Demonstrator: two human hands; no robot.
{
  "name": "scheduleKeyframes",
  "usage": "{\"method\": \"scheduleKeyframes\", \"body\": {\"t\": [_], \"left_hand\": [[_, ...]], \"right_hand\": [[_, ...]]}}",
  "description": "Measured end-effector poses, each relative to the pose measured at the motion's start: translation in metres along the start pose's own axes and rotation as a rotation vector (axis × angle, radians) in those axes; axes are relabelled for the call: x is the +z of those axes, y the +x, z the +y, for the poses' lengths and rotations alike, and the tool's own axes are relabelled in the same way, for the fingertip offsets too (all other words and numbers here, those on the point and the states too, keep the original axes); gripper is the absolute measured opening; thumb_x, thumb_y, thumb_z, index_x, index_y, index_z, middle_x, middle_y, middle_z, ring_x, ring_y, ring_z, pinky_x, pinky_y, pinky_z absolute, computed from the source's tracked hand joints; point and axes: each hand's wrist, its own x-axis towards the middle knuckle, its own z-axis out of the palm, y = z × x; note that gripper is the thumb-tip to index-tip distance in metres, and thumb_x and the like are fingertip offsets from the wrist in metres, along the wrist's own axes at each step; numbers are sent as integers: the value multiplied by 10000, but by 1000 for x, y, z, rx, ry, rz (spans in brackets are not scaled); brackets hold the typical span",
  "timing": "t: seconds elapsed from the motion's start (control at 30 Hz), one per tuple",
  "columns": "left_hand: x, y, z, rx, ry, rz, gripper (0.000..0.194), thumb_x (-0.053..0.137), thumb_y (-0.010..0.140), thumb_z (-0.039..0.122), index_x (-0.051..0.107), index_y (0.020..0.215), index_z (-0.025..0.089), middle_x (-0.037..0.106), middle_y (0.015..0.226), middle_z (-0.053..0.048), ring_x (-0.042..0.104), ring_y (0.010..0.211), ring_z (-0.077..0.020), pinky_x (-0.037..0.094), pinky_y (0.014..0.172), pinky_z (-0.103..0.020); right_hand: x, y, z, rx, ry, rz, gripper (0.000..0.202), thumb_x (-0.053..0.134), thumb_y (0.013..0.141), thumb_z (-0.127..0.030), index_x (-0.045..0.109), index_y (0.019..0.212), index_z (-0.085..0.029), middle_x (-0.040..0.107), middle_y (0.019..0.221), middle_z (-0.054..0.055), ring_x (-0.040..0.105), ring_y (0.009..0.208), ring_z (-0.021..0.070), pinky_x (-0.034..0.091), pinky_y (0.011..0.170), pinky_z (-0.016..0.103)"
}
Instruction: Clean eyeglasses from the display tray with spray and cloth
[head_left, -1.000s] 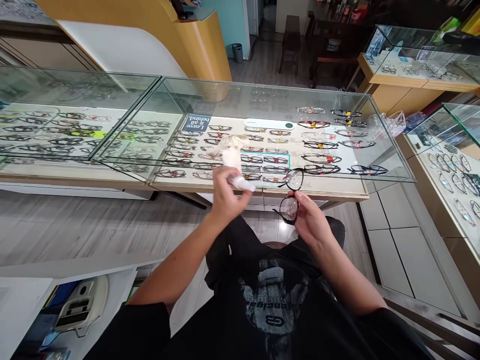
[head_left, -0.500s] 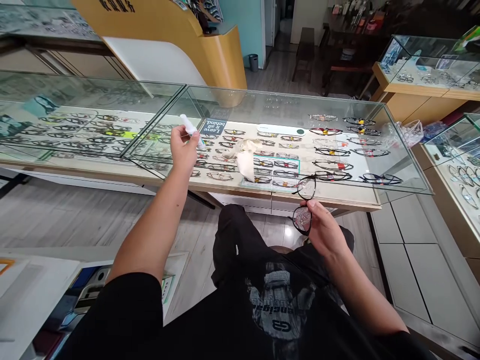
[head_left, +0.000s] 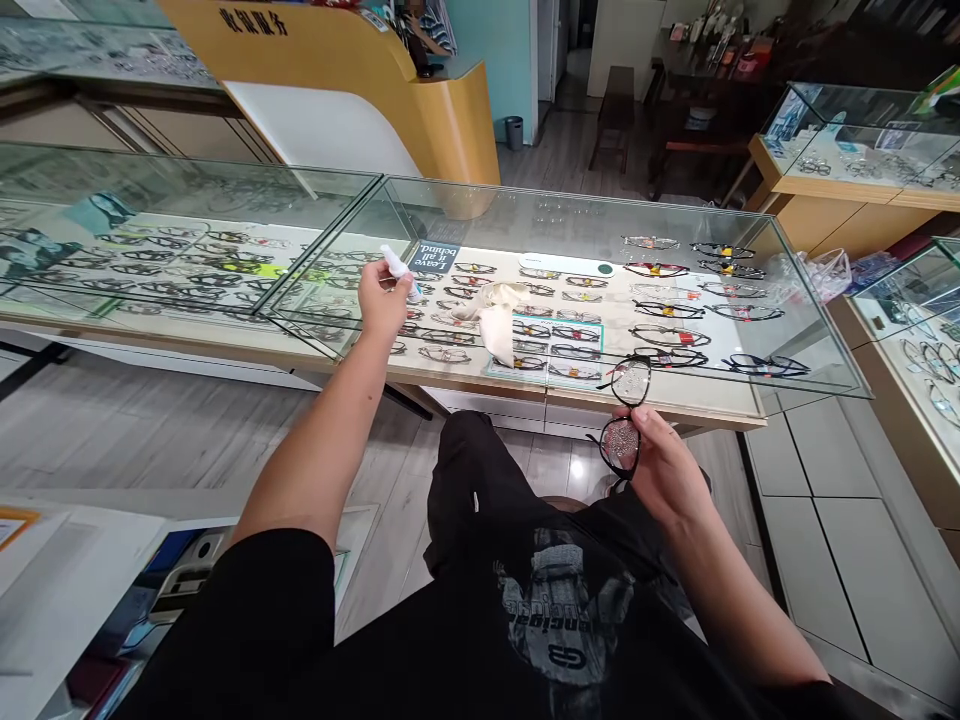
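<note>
My left hand (head_left: 383, 300) is closed around a small white spray bottle (head_left: 396, 264), held upright but tilted above the glass top of the display case. In my right hand (head_left: 667, 465) is a pair of black-framed glasses (head_left: 631, 418), pinched near the bridge, in front of the case's near edge. Droplets speckle the lenses. A crumpled cream cloth (head_left: 497, 325) lies on the glass between my two hands.
Rows of eyeglasses sit inside the glass display case (head_left: 705, 393). Beyond it stands a yellow counter (head_left: 457, 120) with a person's arm behind it. More display cases (head_left: 840, 185) are at the right. A white surface (head_left: 75, 590) is at lower left.
The view has shifted slightly. My left hand, with the bottle, and my right hand, with the glasses, both appear a little further right in the picture. Both grips stay the same.
</note>
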Motion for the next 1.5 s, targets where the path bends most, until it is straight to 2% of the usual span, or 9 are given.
{"method": "scheduleKeyframes", "body": {"t": [0.1, 0.27, 0.5, 0.63, 0.83, 1.0, 1.13, 1.3, 1.5], "left_hand": [[-3, -5, 3, -14, 13, -13, 424, 733, 898, 213, 548, 1276, 165, 660, 1306, -161, 684, 1080, -236, 565, 1041, -425], [-7, -49, 25, 112, 119, 375, 580, 745, 853, 184, 452, 1354, 186, 513, 1474, -202, 604, 1221, -267, 497, 1133, -450], [16, -114, 47, 72, 275, -63, 415, 789, 859, 340, 567, 1197, 249, 723, 1020, -63, 652, 1058, -294, 420, 1127, -532], [26, -109, 48, 25, 281, -82, 403, 790, 860, 312, 577, 1196, 252, 757, 1061, -73, 686, 1080, -302, 428, 1104, -527], [25, -96, 43, 30, 39, -202, 372, 617, 848, 115, 597, 1200, 235, 746, 992, -48, 696, 856, -213, 510, 830, -365], [17, -99, 56, 22, -74, -444, 459, 566, 791, 124, 605, 1237, 225, 707, 977, -31, 651, 788, -178, 501, 744, -304], [7, -107, 74, 142, 90, -611, 493, 559, 756, 104, 704, 1211, 228, 712, 1115, -61, 619, 853, -207, 479, 744, -314], [2, -114, 86, 156, 222, -644, 330, 546, 800, 115, 769, 1019, 221, 721, 1016, -51, 584, 797, -213, 442, 728, -328], [4, -126, 76, 81, 192, -493, 558, 694, 881, 253, 550, 1419, 234, 757, 1101, -65, 673, 919, -226, 484, 845, -340]], "right_hand": [[-1, 1, 1, -7, -26, 2, 254, 938, 761, -393, 744, 780, -230, 758, 977, 42, 594, 721, 158, 474, 601, 296], [-2, 2, 1, -13, -15, 1, 275, 940, 762, -408, 729, 772, -232, 749, 955, 35, 585, 701, 152, 469, 590, 292], [0, 2, 1, 30, 47, 23, 316, 995, 686, -381, 736, 768, -220, 730, 955, 23, 582, 704, 130, 492, 583, 254], [4, 0, 1, 47, 53, 12, 352, 1015, 655, -383, 718, 736, -212, 716, 938, 19, 581, 696, 123, 508, 579, 244], [5, -1, 1, 27, 63, 20, 351, 1020, 650, -376, 725, 735, -206, 723, 933, 20, 566, 682, 113, 477, 545, 225], [4, 0, 5, 32, 76, 5, 347, 1017, 650, -380, 734, 740, -202, 737, 922, 16, 565, 653, 109, 489, 552, 232], [2, 1, 6, 25, 69, -17, 320, 997, 688, -377, 737, 747, -200, 744, 920, 14, 568, 630, 103, 486, 542, 234], [1, 2, 6, 21, 72, -14, 299, 987, 705, -358, 735, 752, -207, 752, 925, 15, 607, 666, 113, 517, 577, 233], [2, 2, 6, 27, 76, 15, 315, 1004, 672, -359, 736, 734, -204, 746, 911, 15, 611, 677, 115, 532, 584, 225]]}}
